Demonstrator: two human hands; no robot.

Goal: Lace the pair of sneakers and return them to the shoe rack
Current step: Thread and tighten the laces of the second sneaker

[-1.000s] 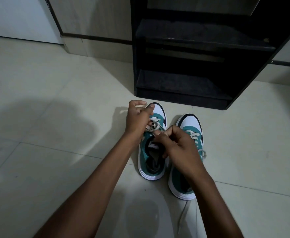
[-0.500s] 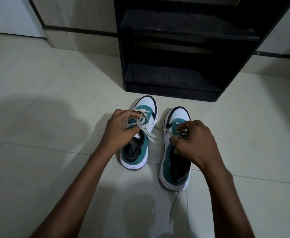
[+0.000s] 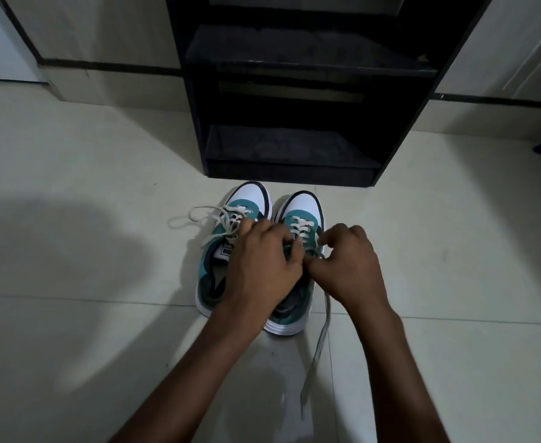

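**Both hands bunched together at centre frame**

Two bare forearms rising from the bottom edge and converging toward the middle. Left hand (image 3: 262, 266) palm down, knuckles up, fingers curled inward and pinched tight at the tips. Right hand (image 3: 347, 266) just beside it, touching at the fingertips, likewise curled, thumb and forefinger pressed together. Wrists bent slightly, right forearm steeper, left slanting in from the lower left.
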